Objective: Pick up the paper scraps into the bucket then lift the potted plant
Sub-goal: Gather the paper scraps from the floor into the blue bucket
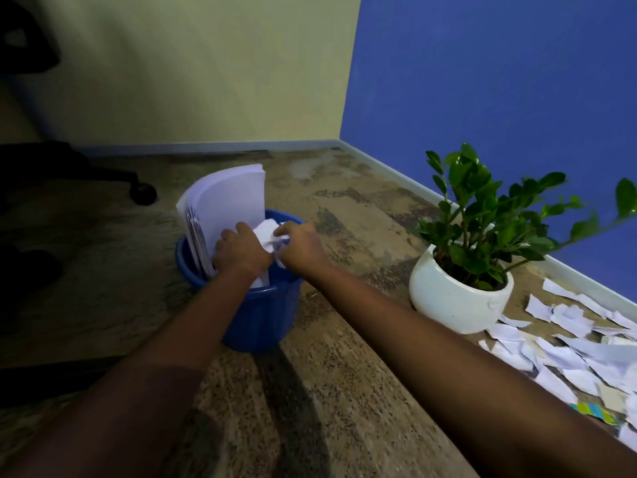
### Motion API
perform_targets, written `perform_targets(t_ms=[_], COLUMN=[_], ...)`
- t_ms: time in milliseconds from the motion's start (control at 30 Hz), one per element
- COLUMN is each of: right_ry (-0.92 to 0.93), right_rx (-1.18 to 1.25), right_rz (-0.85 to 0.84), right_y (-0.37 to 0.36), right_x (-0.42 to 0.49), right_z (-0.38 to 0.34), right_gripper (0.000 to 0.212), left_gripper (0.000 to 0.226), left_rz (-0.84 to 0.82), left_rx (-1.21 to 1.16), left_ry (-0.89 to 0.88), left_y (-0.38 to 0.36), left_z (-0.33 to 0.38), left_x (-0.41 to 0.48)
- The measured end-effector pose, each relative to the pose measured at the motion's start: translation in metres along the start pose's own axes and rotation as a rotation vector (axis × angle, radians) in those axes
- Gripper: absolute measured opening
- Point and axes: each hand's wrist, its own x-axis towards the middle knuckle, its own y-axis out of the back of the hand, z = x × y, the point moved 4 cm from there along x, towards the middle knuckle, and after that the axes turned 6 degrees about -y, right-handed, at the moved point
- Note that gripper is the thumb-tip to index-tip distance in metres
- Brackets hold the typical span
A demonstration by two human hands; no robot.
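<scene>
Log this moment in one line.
left hand, right hand: gripping crumpled white paper over blue plastic bucket | torn white scraps: floor | green plant in white pot: unlifted

**Scraps at the bucket, plant on the floor**

I grip a crumpled white wad of scraps between my left hand and right hand over the upright blue bucket. A curved sheaf of sheets pokes out of it. The potted plant, leafy in a round white pot, stands to my right, with torn white scraps on the floor beside it.
</scene>
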Motion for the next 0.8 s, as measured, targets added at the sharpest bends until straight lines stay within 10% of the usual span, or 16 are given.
perform_targets(t_ms=[500, 800], right_ry=[0.128, -0.031], right_rx=[-0.002, -0.058], right_rz=[-0.002, -0.046], right_y=[0.036, 0.073], right_x=[-0.023, -0.042], right_z=[0.030, 0.082], right_gripper=[0.045, 0.045], left_gripper=[0.052, 0.053], left_rz=[0.332, 0.256], left_rx=[0.044, 0.060], left_ry=[-0.359, -0.404], left_y=[-0.014, -0.046], left_z=[0.063, 0.084], left_x=[-0.035, -0.047])
